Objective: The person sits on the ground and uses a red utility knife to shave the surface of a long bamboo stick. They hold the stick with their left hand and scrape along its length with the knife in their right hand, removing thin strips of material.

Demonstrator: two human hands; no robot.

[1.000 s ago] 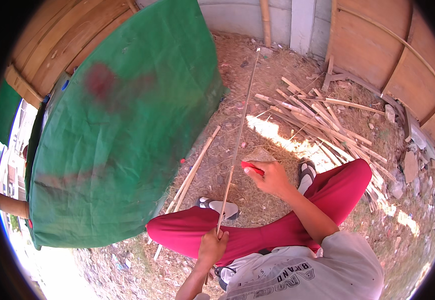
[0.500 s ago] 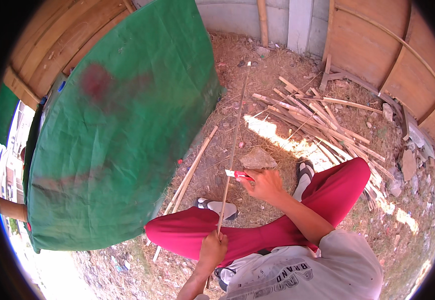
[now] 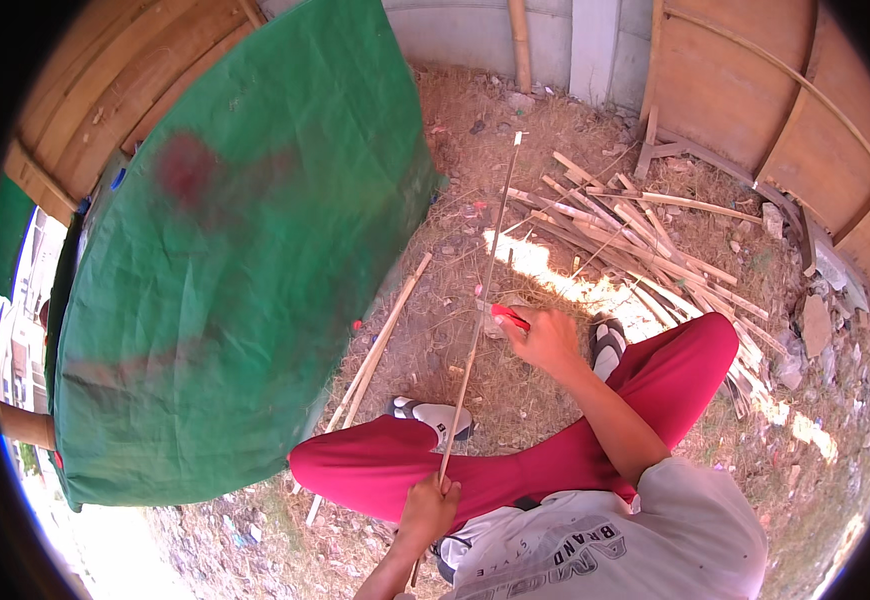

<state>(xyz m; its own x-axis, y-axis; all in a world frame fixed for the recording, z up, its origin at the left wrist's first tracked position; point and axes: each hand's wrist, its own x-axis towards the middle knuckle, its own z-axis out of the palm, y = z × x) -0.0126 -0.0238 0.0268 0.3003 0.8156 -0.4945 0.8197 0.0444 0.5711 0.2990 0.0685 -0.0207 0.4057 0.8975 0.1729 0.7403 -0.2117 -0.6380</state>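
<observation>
A seated person's left hand grips the near end of a long, thin, pale bamboo strip — it stretches away over the dirt ground. The right hand presses a red-handled knife against it.

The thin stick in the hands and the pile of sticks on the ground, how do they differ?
The thin stick is single, long and slender, gripped near its lower end by the left hand; the pile of sticks is many flatter, wider pieces. The thin stick slants up off the ground; the pile lies loose and crisscrossed on it. Both are pale, dry wood.
</observation>
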